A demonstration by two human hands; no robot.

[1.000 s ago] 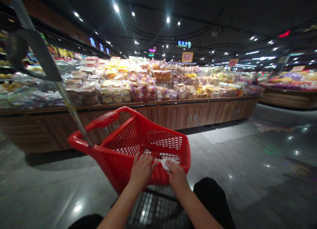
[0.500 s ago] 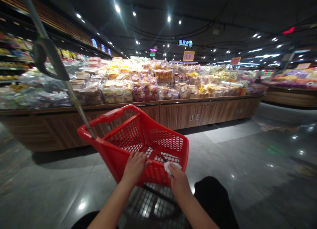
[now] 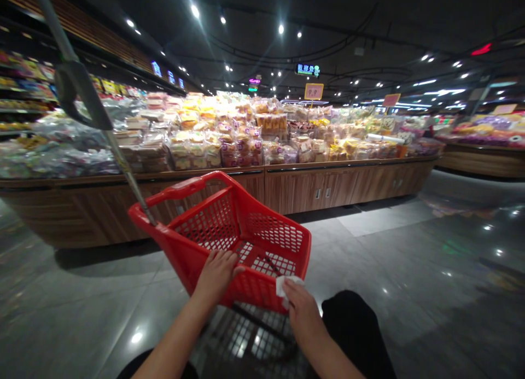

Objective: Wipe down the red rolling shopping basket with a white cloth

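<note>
Two bare hands at the near side of the red shopping cart (image 3: 257, 287), farther apart than a moment ago. Just changed: a short slide of the right hand (image 3: 302, 307) along the near rim to the basket's front corner, with the white tissue (image 3: 284, 286) carried along, plus a slight shift of the left hand (image 3: 216, 274) the other way, toward the cart handle (image 3: 180, 190). Judged from that, a pass of tissue along the rim, now about at the end of this side, with the left hand probably there as a steadying hold.

Right hand: narrow, pinched on the tissue between thumb and fingers. Left hand: laid over the rim, fingers inward, thumb apart; impossible to tell how firmly pressed.

As for position: tissue right at the right fingertips, just ahead of the palm and seemingly against the rim; basket directly in front of both hands, between them and the wooden display counter (image 3: 301, 190)
</note>
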